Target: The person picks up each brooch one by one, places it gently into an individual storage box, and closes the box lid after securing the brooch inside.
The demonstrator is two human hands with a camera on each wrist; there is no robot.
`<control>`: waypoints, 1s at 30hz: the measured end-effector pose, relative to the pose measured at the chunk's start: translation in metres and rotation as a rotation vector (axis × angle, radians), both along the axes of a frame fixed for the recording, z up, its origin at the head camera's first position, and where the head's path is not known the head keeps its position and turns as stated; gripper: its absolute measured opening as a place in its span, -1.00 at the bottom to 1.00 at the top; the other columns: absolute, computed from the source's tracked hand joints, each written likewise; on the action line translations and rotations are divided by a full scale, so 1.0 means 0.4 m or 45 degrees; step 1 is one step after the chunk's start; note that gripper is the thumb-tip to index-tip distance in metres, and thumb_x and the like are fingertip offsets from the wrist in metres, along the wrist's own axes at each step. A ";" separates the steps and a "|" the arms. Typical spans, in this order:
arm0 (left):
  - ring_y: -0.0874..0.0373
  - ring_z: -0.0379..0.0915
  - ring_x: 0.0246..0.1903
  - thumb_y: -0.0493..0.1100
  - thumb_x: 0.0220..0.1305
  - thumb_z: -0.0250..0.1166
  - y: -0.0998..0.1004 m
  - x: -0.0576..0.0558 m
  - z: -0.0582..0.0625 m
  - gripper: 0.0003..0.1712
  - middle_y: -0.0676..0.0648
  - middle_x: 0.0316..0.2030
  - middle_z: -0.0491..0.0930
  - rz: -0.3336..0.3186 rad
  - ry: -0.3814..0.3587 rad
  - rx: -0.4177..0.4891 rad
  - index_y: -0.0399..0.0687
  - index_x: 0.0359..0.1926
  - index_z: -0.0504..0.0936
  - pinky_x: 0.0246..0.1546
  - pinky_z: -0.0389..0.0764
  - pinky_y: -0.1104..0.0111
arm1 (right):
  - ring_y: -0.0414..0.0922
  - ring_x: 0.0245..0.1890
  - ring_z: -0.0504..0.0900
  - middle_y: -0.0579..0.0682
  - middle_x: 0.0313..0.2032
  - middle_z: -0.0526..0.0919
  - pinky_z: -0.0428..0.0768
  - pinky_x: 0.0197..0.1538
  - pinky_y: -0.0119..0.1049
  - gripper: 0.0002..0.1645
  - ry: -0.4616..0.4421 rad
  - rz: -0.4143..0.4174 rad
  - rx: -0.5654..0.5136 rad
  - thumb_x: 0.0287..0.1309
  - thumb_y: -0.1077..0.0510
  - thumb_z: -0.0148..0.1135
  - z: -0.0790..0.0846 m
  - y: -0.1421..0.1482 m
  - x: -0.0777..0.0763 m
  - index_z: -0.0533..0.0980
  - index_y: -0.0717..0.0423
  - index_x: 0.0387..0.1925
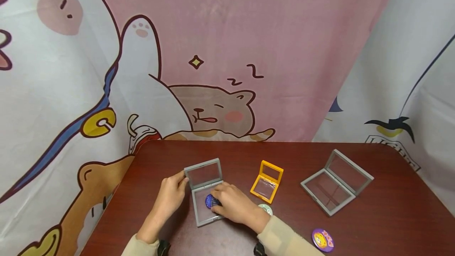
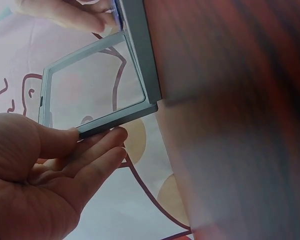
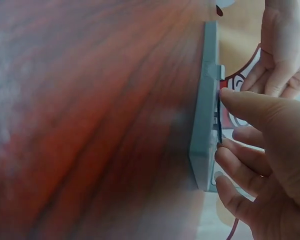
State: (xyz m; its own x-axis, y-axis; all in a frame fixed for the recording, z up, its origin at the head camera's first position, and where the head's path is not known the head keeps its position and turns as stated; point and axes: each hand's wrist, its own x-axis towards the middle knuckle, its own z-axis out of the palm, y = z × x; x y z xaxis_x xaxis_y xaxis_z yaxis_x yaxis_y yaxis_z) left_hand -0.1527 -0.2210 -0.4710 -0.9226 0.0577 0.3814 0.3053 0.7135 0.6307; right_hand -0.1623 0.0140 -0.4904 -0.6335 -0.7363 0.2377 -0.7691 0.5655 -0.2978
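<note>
A grey hinged display case point(image 1: 196, 208) with clear film panels stands open on the table, its lid point(image 2: 97, 82) raised. My left hand point(image 1: 168, 193) pinches the lid's outer edge between thumb and fingers. Over the base panel, my right hand point(image 1: 237, 205) holds a round blue badge point(image 1: 209, 201) by its rim. In the right wrist view that badge point(image 3: 219, 120) appears edge-on, lying flat against the base between thumb and fingertips. The right fingers cover part of its face in the head view.
A small yellow case point(image 1: 263, 200) stands open right of the grey one. Partly behind the right wrist lies a pale green badge point(image 1: 266, 209). Another grey case point(image 1: 328, 211) stands open farther right, and a purple badge point(image 1: 322, 240) lies near the front. A patterned cloth point(image 1: 284, 31) hangs behind the table.
</note>
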 end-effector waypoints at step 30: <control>-0.05 0.73 -0.12 -0.50 0.29 0.38 0.009 0.019 0.044 -0.72 -0.30 -0.09 0.76 0.064 0.194 0.039 -0.40 0.03 0.74 -0.20 0.72 0.08 | -0.05 0.05 0.66 0.11 0.27 0.55 0.68 0.03 -0.16 -0.30 -0.205 -0.272 -0.506 0.42 0.19 0.33 0.087 0.051 -0.032 0.34 0.22 0.49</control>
State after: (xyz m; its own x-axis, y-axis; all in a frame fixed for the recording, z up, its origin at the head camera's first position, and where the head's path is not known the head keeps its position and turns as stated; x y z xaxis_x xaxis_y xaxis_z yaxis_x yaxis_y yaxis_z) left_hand -0.1452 -0.2174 -0.4535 -0.8554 -0.0007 0.5179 0.3636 0.7114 0.6014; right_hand -0.1751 0.0344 -0.4555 -0.8127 -0.4574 0.3610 -0.5743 0.5242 -0.6288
